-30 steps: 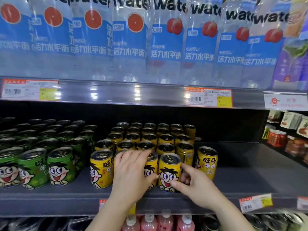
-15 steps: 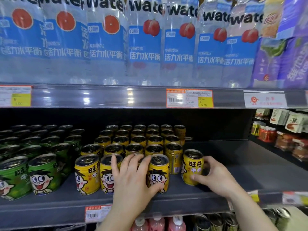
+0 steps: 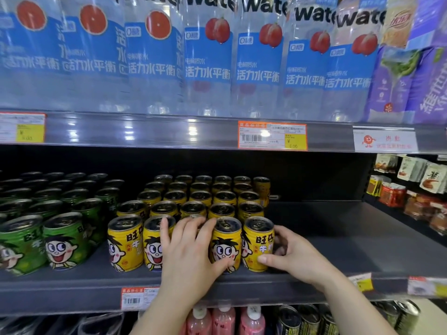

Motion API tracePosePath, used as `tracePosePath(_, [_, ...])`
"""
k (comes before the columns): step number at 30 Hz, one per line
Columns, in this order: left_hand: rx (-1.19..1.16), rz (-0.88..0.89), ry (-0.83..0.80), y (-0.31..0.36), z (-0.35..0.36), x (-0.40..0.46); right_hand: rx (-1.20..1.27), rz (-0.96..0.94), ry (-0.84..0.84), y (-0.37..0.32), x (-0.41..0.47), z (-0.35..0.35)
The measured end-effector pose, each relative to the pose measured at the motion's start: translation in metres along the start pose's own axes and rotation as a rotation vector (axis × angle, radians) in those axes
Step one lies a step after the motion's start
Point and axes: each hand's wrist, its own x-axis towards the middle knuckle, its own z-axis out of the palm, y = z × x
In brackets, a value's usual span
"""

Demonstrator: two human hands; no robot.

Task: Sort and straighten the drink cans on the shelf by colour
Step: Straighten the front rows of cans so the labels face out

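Our left hand [image 3: 187, 250] wraps a mostly hidden yellow metal can in the front row, and our right hand [image 3: 294, 256] grips the end yellow cartoon-face can [image 3: 257, 243]. Green metal cans [image 3: 64, 240] crowd left of us; clear blue-label water bottles [image 3: 208, 59] sit above.

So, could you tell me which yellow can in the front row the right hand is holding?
The right hand grips the rightmost front yellow can, at the row's end beside bare shelf.

two hands [image 3: 188, 252] at the front row of yellow cans [image 3: 124, 243] (five, one hidden), three green cans [image 3: 64, 240] in front, eight water bottles [image 3: 208, 59] above.
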Motion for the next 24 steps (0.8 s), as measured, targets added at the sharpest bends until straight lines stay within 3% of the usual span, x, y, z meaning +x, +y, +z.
tracePosePath(10, [0.058,-0.017,-0.038,0.002,0.003,-0.002,-0.056,0.006,0.089,-0.001,0.0,0.009])
tracePosePath(13, [0.014,-0.06,-0.003,-0.003,-0.003,-0.011,-0.078,-0.029,0.393,-0.012,-0.011,0.016])
tracePosePath(16, [-0.02,-0.108,0.049,-0.022,-0.015,-0.024,-0.051,-0.218,0.662,-0.037,-0.025,0.038])
tracePosePath(24, [-0.073,-0.228,0.066,-0.11,-0.048,-0.067,-0.085,-0.432,0.379,-0.106,-0.027,0.152])
